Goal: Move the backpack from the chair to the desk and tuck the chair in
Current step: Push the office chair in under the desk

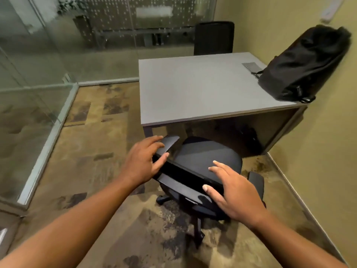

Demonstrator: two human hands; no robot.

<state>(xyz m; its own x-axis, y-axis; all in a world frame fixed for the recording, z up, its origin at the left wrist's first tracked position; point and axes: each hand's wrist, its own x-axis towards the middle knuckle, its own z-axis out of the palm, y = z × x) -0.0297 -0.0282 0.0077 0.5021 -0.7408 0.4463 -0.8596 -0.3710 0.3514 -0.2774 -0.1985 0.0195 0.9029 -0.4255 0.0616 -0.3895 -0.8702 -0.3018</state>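
1. Left hand: fingers spread wide, holding nothing. It sits at the left end of the backrest, fingertips just touching or just above the left armrest. Contact cannot be confirmed from this view.
2. Chair: seat bare, standing on the carpet just in front of the desk. Front of seat lies near the desk's near edge, not yet under it. Backrest top runs from upper left to lower right, so the chair is turned slightly off square to the desk edge.
3. Right hand: also open, fingers fanned, empty. Thumb rests on the right part of the backrest top; the other fingers hover over the seat.
4. Backpack: already on the desk, at its far right corner, leaning against the wall. First part of the task looks done.
5. Key relation: the desk opening lies straight ahead of both hands, beyond the seat. Both hands bracket the backrest, left at one end, right at the other, about equally near.
6. Judgement: next move is a forward push on the backrest. Since the chair is skewed, the left side probably needs less push than the right, or the casters may steer it toward the left desk leg.
7. Second chair stands beyond the desk; not involved.
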